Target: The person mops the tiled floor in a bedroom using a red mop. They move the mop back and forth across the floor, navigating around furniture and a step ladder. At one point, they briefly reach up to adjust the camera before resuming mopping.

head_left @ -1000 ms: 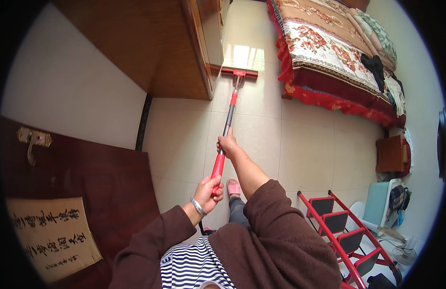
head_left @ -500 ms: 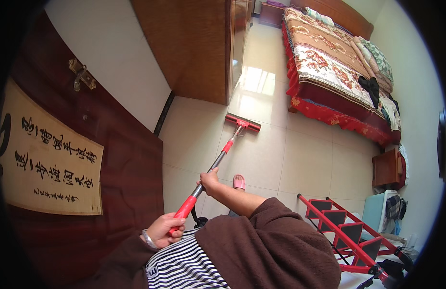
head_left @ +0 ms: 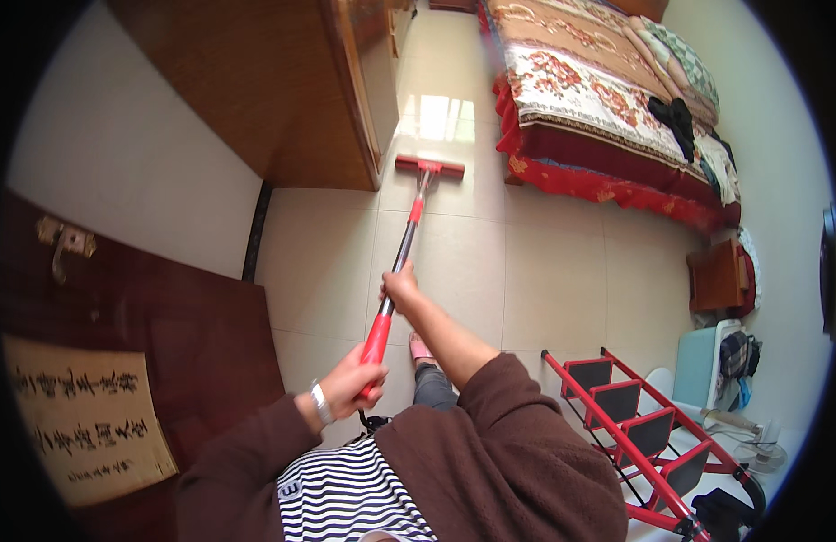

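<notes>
A long-handled sponge mop (head_left: 407, 239) with a red head and red grip slants away from me. Its wide flat head (head_left: 430, 167) rests on the tiled floor between the wardrobe and the bed. My left hand (head_left: 350, 379), with a silver band on the wrist, is closed around the red grip at the near end. Farther up, my right hand (head_left: 400, 285) wraps round the dark metal pole. A pink slipper (head_left: 420, 347) on my foot shows just right of the handle.
A wooden wardrobe (head_left: 255, 99) stands at the far left, with a dark red door (head_left: 210, 334) nearer. The bed (head_left: 572, 108) with its red skirt fills the far right. At the near right are a red folding stepladder (head_left: 630, 425), a pale blue box (head_left: 698, 366) and a wooden cabinet (head_left: 714, 275).
The mop head has moved away from me, past the wardrobe's corner, and turned more square to me. Both hands, still on the handle, have moved forward. The whole view has shifted.
</notes>
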